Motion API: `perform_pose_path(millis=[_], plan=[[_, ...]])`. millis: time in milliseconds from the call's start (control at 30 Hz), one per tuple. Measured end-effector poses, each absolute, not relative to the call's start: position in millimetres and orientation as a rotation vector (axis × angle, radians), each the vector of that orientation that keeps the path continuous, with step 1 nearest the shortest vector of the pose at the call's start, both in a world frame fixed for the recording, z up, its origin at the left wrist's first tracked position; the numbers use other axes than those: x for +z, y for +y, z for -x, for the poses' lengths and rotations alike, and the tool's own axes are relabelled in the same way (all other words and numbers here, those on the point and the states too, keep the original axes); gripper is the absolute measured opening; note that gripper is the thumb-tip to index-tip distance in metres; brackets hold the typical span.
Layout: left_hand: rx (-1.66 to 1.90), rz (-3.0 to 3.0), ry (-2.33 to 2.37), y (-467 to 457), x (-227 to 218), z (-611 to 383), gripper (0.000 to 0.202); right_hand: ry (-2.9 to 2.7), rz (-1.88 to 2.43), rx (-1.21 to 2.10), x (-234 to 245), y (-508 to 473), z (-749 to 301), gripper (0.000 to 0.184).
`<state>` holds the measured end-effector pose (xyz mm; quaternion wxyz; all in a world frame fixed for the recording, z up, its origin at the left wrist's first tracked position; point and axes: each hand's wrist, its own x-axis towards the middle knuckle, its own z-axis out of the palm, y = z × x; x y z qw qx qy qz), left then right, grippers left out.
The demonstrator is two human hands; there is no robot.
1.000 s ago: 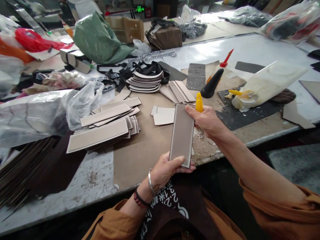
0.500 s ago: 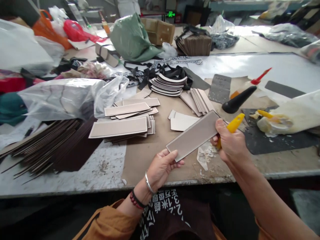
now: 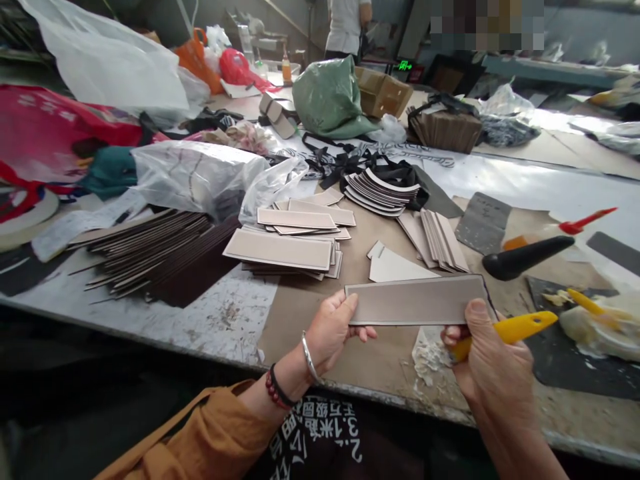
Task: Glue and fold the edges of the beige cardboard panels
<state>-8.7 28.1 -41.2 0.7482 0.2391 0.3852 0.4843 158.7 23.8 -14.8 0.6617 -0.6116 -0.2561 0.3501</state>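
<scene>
A flat, rectangular beige panel [image 3: 415, 303] with a thin dark edge is held level above the table between my two hands. My left hand [image 3: 335, 327] pinches its left end, thumb on top. At the other end, my right hand [image 3: 493, 347] grips the panel's corner and also holds a yellow-handled tool [image 3: 527, 327], whose working end is hidden under the hand. Just beyond the panel lie pale fan-shaped pieces [image 3: 400, 263]. Left of these is a pile of similar beige panels [image 3: 280, 250], with a row of leaning beige strips [image 3: 443, 240] behind the right end.
Dark strips [image 3: 145, 253] lie fanned out on the left, near a clear plastic bag [image 3: 200, 173]. Curved pieces [image 3: 383, 193] are stacked farther back. To the right are a black cone-shaped object [image 3: 530, 257] and a plastic container [image 3: 600, 327] with another yellow handle. A person [image 3: 345, 27] stands in the background.
The panel has turned from a slant to nearly level, its right end lowered with my right hand. My view has swung left, so things on the table appear farther right.
</scene>
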Motion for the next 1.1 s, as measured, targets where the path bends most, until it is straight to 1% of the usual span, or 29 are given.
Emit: perform_pose_path(millis=[133, 333, 433, 500, 600, 667, 867, 1100], plan=[[1.077, -0.527, 0.823, 27.5, -39.8, 12.8, 0.023, -0.464, 1.341, 0.787, -8.6, 22.5, -147.6, 0.040], [1.041, -0.230, 0.827, 33.1, -35.3, 16.6, 0.018, -0.514, 1.333, 0.793, -6.3, 16.1, -137.3, 0.040], [1.101, -0.233, 0.843, 37.3, -32.8, 16.5, 0.015, -0.528, 1.368, 0.809, -6.5, 11.3, -136.1, 0.044], [1.162, -0.315, 0.835, 38.7, -31.3, 15.6, 0.022, -0.511, 1.376, 0.808, -6.2, 8.7, -137.3, 0.048], [1.215, -0.418, 0.809, 38.5, -28.4, 13.2, 0.036, -0.491, 1.336, 0.836, -6.0, 6.1, -140.4, 0.044], [1.233, -0.452, 0.806, 37.8, -26.0, 11.4, 0.040, -0.466, 1.304, 0.855, -6.6, 5.2, -142.2, 0.040], [1.260, -0.511, 0.792, 36.6, -21.2, 10.1, 0.039, -0.422, 1.263, 0.919, -11.2, 5.1, -145.9, 0.037], [1.203, -0.363, 0.745, 33.1, -23.9, 8.3, 0.041, -0.383, 1.295, 0.927, -14.3, 6.6, -143.5, 0.033]])
